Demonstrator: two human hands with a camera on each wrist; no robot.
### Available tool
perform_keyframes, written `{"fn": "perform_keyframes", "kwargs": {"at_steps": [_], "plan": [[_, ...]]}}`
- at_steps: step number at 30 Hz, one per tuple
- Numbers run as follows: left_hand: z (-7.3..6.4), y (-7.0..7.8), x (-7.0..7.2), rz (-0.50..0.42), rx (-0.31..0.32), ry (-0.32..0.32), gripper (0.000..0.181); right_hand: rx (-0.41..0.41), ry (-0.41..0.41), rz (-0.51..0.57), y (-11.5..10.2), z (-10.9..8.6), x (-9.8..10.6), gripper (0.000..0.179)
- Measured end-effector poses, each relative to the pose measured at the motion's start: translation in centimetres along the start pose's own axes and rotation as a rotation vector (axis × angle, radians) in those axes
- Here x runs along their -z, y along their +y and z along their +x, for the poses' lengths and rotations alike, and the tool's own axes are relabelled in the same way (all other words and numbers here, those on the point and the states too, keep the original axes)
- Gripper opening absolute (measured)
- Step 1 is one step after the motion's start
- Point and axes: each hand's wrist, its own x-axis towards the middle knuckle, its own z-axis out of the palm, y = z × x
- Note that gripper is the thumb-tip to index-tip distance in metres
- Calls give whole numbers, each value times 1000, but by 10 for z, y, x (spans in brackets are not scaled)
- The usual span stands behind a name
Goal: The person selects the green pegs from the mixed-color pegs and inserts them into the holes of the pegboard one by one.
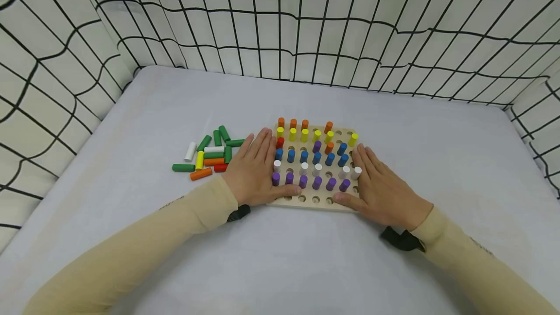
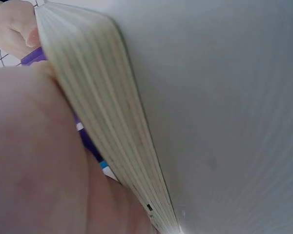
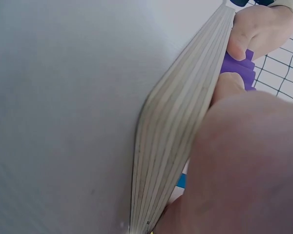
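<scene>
A wooden pegboard (image 1: pixel 308 200) lies flat on the white surface, with rows of orange, yellow, blue, white and purple pegs upright in its holes. One red peg (image 1: pixel 280 142) stands near its left side. My left hand (image 1: pixel 253 171) rests along the board's left side, fingers straight, its thumb over the front left part. Along the right side lies my right hand (image 1: pixel 385 191), also straight-fingered, thumb at the front right corner. Both wrist views show the board's layered edge (image 2: pixel 95 92) close up beside the palm. The hands hide parts of both sides.
Left of the board lies a loose pile of pegs, several green (image 1: pixel 183 167), with white (image 1: pixel 190 151), orange (image 1: pixel 201 174), yellow (image 1: pixel 199 161) and red (image 1: pixel 220 167) ones. Black wire mesh (image 1: pixel 280 23) stands along the back and both sides of the table (image 1: pixel 306 266).
</scene>
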Motion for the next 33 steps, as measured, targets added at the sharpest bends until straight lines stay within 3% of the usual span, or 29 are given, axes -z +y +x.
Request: {"fn": "perform_keyframes", "kwargs": {"at_steps": [2, 9, 24, 33], "plan": [[2, -1, 0, 6, -1, -4, 124, 9, -5, 14, 1, 1, 1, 90], [12, -6, 3, 11, -4, -19, 125, -1, -21, 14, 6, 11, 3, 109], [41, -18, 13, 20, 33, -54, 126, -32, -48, 78, 16, 35, 10, 107], [42, -23, 11, -14, 16, -30, 124, -71, -31, 128, 18, 37, 3, 110]]}}
